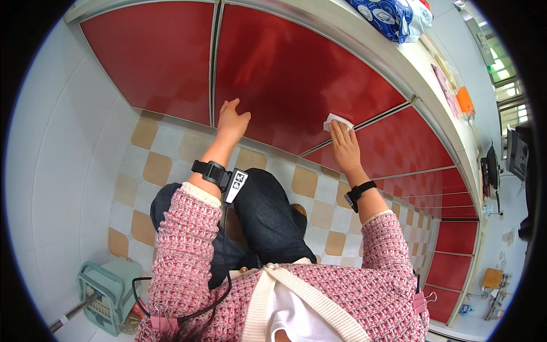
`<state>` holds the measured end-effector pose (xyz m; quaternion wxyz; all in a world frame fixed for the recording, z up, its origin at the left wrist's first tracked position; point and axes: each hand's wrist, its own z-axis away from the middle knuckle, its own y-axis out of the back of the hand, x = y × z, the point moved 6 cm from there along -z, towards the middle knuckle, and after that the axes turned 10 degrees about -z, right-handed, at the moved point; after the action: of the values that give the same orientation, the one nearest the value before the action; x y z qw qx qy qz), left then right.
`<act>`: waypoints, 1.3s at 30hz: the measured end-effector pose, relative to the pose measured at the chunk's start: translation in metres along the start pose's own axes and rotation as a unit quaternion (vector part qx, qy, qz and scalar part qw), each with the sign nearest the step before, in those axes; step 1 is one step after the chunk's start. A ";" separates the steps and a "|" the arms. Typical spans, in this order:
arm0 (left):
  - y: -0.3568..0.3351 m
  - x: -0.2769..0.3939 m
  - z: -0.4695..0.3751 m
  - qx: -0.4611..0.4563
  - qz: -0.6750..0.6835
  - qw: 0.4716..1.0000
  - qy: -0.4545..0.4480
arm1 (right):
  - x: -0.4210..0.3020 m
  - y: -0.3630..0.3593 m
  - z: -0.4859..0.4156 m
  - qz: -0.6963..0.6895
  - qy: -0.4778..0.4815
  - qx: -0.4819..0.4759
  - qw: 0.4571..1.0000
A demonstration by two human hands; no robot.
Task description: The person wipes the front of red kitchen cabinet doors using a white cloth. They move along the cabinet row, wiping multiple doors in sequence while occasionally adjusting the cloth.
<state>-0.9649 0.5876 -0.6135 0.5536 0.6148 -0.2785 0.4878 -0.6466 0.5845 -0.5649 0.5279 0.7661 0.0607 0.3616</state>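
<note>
My right hand [345, 147] presses a folded white wipe [337, 121] flat against a glossy red cabinet door [290, 85], close to the seam at the door's right side. The fingers lie stretched over the wipe and hide part of it. Near the lower left corner of the same door is my left hand [233, 122], its thumb held apart and its fingers slightly bent. Nothing shows in it; whether its fingertips touch the door I cannot tell. Left of the metal-edged seam is another red door [149, 55].
A blue and white packet [386, 19] rests on the pale countertop [427, 72] above the doors. An orange item [465, 100] and a black pan [492, 166] stand farther along. A green mop bucket [113, 295] is at the lower left, by the tiled wall [55, 171].
</note>
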 end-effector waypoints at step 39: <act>0.015 -0.005 -0.006 0.021 0.025 0.998 0.058 | -0.080 -0.057 -0.038 0.019 0.139 -0.076 0.987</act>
<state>-0.9821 0.5883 -0.6127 0.5430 0.5902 -0.2510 0.5420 -0.7117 0.6006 -0.6457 0.5639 0.6673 0.0914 0.4779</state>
